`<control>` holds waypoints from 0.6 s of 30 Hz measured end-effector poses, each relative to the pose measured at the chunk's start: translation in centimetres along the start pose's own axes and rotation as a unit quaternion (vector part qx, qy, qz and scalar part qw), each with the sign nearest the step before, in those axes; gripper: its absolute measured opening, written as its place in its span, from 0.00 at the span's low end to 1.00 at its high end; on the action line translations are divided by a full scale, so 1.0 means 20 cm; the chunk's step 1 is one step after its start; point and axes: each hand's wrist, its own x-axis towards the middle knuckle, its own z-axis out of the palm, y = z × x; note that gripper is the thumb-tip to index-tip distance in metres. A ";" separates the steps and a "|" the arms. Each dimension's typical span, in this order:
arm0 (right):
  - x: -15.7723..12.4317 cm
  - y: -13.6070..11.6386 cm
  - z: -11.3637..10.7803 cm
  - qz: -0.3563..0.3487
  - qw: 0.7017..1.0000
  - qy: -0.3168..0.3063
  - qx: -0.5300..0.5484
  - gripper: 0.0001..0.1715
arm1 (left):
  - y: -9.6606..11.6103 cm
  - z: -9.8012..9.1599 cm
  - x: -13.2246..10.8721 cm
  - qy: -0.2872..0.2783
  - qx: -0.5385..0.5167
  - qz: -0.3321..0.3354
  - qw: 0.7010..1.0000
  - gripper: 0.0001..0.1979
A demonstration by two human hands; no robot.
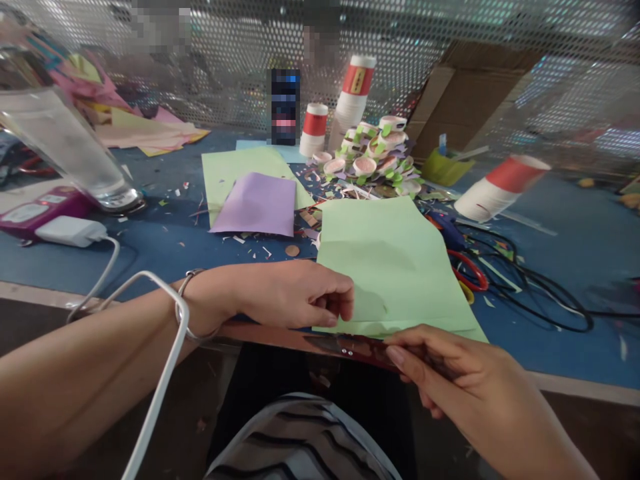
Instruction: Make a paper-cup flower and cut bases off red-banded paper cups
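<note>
At the near edge of the blue table (160, 245), the right hand (450, 370) pinches one end of a long riveted tool (364, 349) between thumb and fingers. It looks stiff, perhaps slick; the riveted end seems the safest hold. The left hand (287, 293) has its fingers curled in; whether they grip anything, I cannot tell. Just beyond, the green sheet (385, 260) lies by that edge, probably light and easily creased, best taken flat by its near corners. Farther off lies a purple sheet (265, 207).
</note>
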 end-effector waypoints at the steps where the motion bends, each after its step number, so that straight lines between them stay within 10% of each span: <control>1: 0.00 0.00 0.00 -0.003 1.000 -0.006 -0.003 0.15 | 0.00 0.00 0.00 0.001 0.001 0.002 1.000 0.09; 18: 0.02 0.00 0.05 -0.071 0.996 -0.046 -0.042 0.14 | 0.01 0.00 0.01 -0.012 -0.016 -0.029 0.999 0.08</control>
